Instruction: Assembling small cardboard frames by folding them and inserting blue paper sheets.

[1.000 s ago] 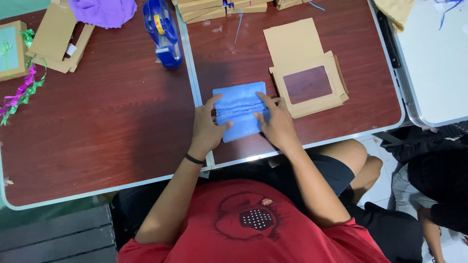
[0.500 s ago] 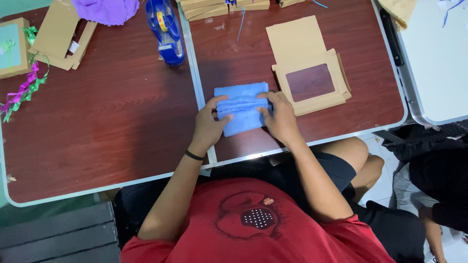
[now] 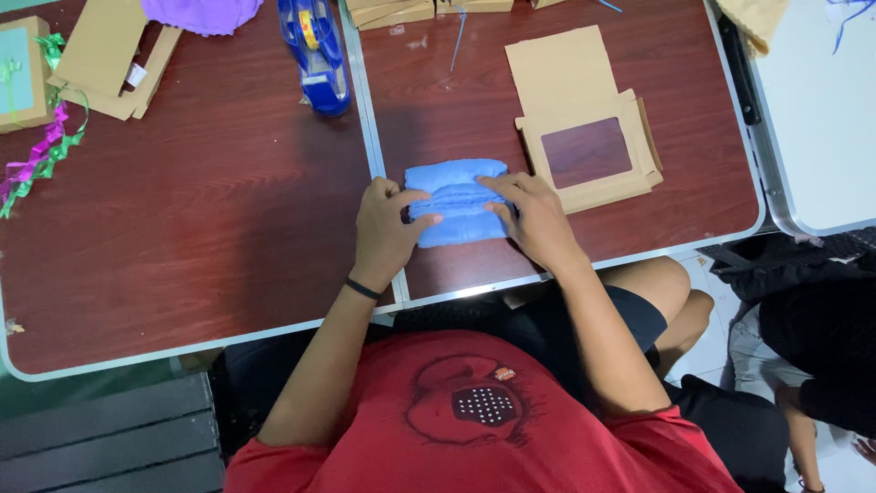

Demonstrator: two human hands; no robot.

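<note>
Blue cloth [image 3: 456, 203], folded into a thick small bundle, lies on the reddish-brown table [image 3: 228, 228] near the person's edge, just right of the metal seam between the two tabletops. Half a second ago it was a flatter, wider rectangle; now it is narrower from near to far and puffier, with a ridge across its middle, so another fold appears to have gone in and the bundle looks close to its final compact shape (a judgement from the outline alone). The left hand [image 3: 385, 228] rests on the cloth's left end, fingers spread and pressing down, thumb reaching in along the ridge. The right hand [image 3: 534, 217] covers the right end, fingers likewise splayed flat on the fabric, pinching nothing that I can see. Both hands sit where they were a moment before, only drawn a little closer together. Just right of the bundle, touching or nearly touching the right hand, lies a flat cardboard box with a window [image 3: 589, 155], its flap open toward the far side. Farther away, left of the seam, is a blue tape dispenser [image 3: 315, 55]. At the far left are cardboard pieces [image 3: 109, 55] and green and pink ribbon [image 3: 41, 160], well apart from the hands.
</note>
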